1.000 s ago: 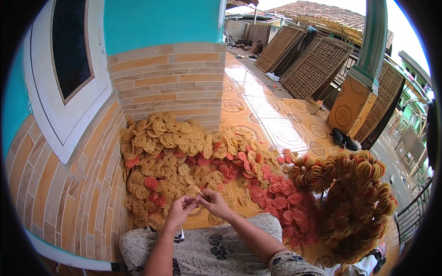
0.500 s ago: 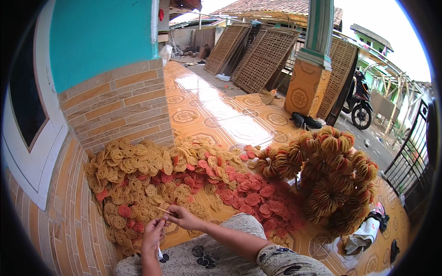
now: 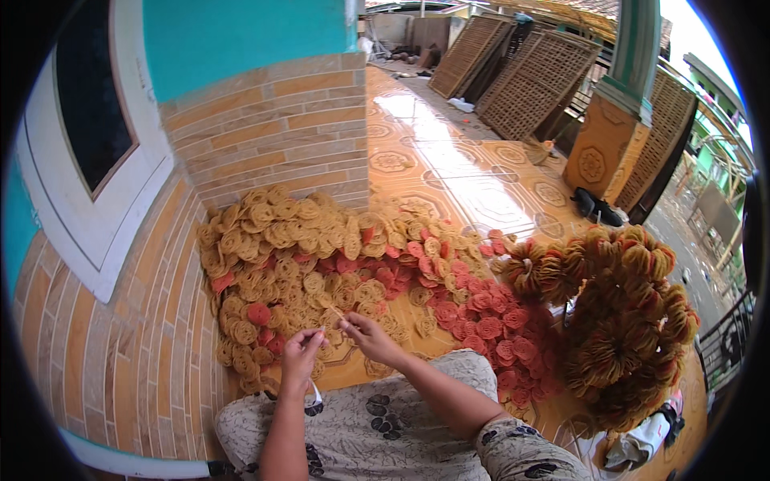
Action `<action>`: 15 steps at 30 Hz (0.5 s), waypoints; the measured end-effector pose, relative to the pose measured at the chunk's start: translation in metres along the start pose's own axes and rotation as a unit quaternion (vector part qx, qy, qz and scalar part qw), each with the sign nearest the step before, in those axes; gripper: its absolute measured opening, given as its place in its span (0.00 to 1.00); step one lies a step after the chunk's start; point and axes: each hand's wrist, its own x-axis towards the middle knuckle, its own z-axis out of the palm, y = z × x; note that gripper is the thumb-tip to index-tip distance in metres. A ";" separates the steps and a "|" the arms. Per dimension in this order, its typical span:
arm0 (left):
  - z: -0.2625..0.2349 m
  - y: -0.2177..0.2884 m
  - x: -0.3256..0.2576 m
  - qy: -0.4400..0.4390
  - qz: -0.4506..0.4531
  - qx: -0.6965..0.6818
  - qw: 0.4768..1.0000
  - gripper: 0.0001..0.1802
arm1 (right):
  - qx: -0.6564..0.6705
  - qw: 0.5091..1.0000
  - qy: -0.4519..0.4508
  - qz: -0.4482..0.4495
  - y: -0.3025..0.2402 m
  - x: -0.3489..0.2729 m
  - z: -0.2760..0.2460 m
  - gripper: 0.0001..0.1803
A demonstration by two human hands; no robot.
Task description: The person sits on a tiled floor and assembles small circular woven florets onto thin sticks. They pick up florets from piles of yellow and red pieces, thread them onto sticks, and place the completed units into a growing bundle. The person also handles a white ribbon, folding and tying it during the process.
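Observation:
My left hand (image 3: 301, 353) is closed in a pinch above my lap, and a narrow white strip (image 3: 316, 396) hangs below it, seemingly from its fingers. Just to its right, my right hand (image 3: 370, 340) pinches a thin tan stick (image 3: 337, 312) that points up and to the left. A small gap separates the two hands' fingertips. Beyond them spreads a heap of round, lacy yellow-brown discs (image 3: 277, 228), which look like dried crackers. Red-pink discs (image 3: 491, 327) of the same kind lie to the right.
Large bunches of threaded discs (image 3: 622, 345) stand at the right. A brick-patterned wall (image 3: 273, 136) and a white door (image 3: 120, 200) bound the left side. Behind are a tiled pillar (image 3: 597, 152), dark shoes (image 3: 597, 208) and leaning woven racks (image 3: 537, 84). A pale cloth bundle (image 3: 638, 447) lies lower right.
The view has turned left and down, so the scene sits further right and higher. My hands, touching before, are now slightly apart. The stick remains in my right hand; more white strip shows.

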 end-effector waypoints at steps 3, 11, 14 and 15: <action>0.001 0.000 0.000 0.017 0.029 0.001 0.999 0.10 | -0.049 0.997 -0.032 0.047 0.001 -0.001 -0.002 0.15; 0.001 0.003 0.000 0.019 0.036 -0.016 0.999 0.10 | -0.104 0.990 -0.059 0.070 0.001 -0.002 0.004 0.15; 0.001 0.003 -0.001 0.019 0.027 -0.017 0.999 0.10 | -0.070 0.995 -0.051 0.040 0.002 -0.002 0.006 0.15; 0.000 0.003 -0.001 0.017 0.027 -0.014 0.999 0.10 | -0.065 0.995 -0.053 0.061 0.002 -0.002 0.006 0.15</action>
